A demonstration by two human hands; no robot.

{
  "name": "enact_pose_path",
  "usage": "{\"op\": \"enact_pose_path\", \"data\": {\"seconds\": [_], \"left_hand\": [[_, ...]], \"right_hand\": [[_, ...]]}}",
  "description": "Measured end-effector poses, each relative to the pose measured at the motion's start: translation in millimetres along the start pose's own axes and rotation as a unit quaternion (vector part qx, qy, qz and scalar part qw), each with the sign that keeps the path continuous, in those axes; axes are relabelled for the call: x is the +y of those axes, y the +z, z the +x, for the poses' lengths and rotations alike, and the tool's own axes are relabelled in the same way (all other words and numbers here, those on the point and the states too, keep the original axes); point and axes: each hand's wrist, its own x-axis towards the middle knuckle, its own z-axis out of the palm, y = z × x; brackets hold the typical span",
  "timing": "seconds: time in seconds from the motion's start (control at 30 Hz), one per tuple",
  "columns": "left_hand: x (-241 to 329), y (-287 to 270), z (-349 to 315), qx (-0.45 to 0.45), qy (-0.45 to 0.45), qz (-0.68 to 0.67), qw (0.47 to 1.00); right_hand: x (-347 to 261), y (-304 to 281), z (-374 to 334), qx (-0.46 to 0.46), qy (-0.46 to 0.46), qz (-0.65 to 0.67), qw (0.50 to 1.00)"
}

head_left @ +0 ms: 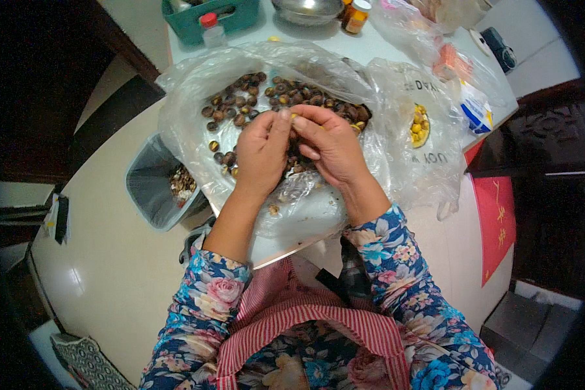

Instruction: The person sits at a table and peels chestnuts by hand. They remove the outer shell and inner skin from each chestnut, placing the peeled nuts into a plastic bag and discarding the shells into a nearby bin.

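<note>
Pinching a small yellowish peeled nut [293, 117] between them, the left hand [261, 153] and right hand [330, 146] meet fingertip to fingertip, fingers closed on it. They hover above the clear crinkled plastic bag [195, 123] strewn with brown round chestnuts [240, 104]. A grey plastic waste bin [151, 185] stands left, below the table.

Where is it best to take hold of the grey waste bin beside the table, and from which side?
Probably grip the grey waste bin by its top rim, coming from above. Its mouth is open upward, shells lie inside, and its right wall stands close against the table, so that side seems blocked.
</note>
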Motion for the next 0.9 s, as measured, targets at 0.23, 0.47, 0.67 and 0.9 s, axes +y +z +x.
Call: {"op": "enact_pose_path", "data": {"seconds": [0.23,0.47,0.67,0.9], "left_hand": [[2.8,4.7,-2.0,0.005,-0.11,-0.135,0.985],[12.2,-5.9,2.0,-0.058,-0.207,-0.224,0.95],[15.4,-13.8,5.4,-0.109,-0.216,-0.212,0.947],[18.3,-28.0,6.9,-0.19,-0.225,-0.189,0.937]], "right_hand": [[5.0,0.4,1.2,0.019,-0.004,0.021,1.0],[-10.4,-1.4,-4.7,0.032,-0.014,-0.114,0.993],[-13.7,-2.1,-3.7,0.028,-0.072,-0.182,0.98],[-24.0,-9.7,-4.1,-0.061,-0.055,-0.241,0.967]]}}
